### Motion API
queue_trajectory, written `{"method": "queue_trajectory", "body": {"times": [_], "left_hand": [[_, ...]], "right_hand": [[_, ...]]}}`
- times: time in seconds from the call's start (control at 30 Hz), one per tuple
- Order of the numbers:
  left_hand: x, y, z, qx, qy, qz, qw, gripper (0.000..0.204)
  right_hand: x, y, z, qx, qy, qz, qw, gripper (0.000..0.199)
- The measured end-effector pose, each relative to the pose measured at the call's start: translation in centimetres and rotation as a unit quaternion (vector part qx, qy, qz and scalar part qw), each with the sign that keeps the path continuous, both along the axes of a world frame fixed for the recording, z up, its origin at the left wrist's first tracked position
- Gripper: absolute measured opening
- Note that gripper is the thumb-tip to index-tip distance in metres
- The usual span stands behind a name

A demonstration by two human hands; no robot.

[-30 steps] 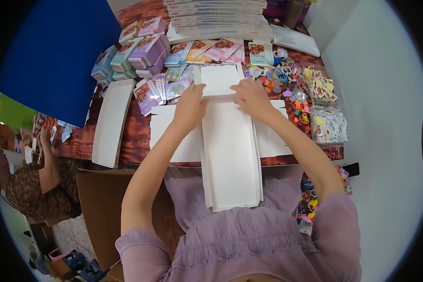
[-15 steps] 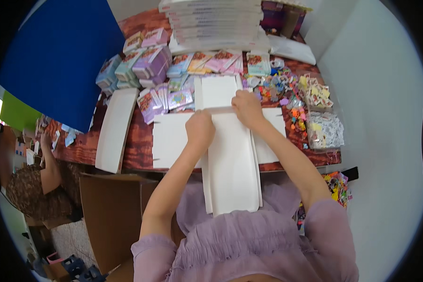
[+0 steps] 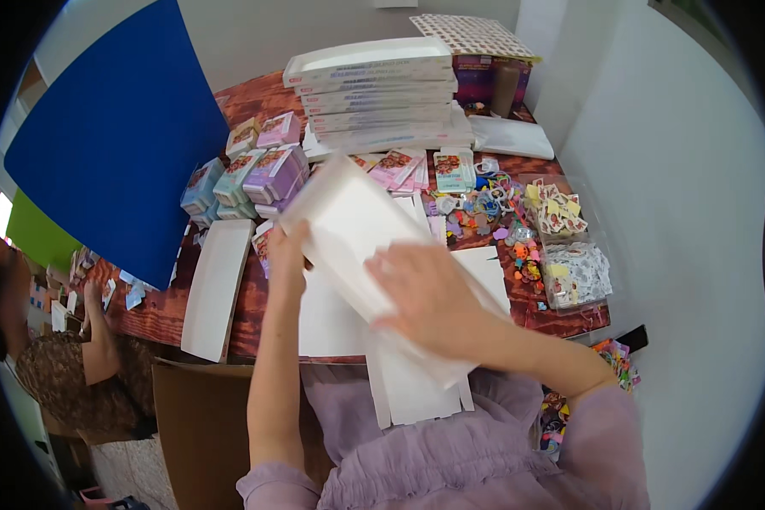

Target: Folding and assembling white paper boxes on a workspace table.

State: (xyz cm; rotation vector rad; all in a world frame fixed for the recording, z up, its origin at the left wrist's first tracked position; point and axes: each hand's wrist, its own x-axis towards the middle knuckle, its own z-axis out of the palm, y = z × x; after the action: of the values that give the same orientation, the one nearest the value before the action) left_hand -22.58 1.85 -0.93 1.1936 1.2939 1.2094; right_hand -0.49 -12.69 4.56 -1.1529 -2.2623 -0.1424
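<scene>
A shallow white cardboard tray (image 3: pixel 357 217) is raised and tilted over the table, its far end toward the upper left and smeared by motion. My left hand (image 3: pixel 289 251) grips its left edge with curled fingers. Across the tray's inside lies my right hand (image 3: pixel 421 293), blurred, fingers stretched out and palm down. Beneath it, a flat white cardboard piece (image 3: pixel 336 319) with side flaps rests on the table, its near part (image 3: pixel 416 395) reaching over the edge toward my lap. The tray and my right forearm hide much of this piece.
Another white tray (image 3: pixel 217 289) lies at left, beside stacked pastel boxes (image 3: pixel 272 174) and a blue panel (image 3: pixel 115 144). White boxes (image 3: pixel 378 98) are piled at the back. Small colourful trinkets (image 3: pixel 484 208) and a clear container (image 3: pixel 578 255) sit right. A co-worker (image 3: pixel 85 365) is at far left.
Both hands were at the far end of the white cardboard. Now the tray is lifted and turned, my left hand on its left edge, my right hand nearer and flat on it. The view has shifted.
</scene>
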Motion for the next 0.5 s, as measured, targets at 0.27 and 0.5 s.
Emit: {"method": "queue_trajectory", "body": {"times": [0.27,0.5], "left_hand": [[-1.5,3.0,4.6,0.016,-0.265,-0.037,0.963,0.031],[1.4,-0.3,11.2,0.191,-0.312,-0.079,0.927,0.053]], "right_hand": [[1.8,4.9,1.9,0.129,-0.166,-0.047,0.977,0.053],[6.5,19.4,8.0,0.337,-0.128,-0.092,0.928,0.011]]}}
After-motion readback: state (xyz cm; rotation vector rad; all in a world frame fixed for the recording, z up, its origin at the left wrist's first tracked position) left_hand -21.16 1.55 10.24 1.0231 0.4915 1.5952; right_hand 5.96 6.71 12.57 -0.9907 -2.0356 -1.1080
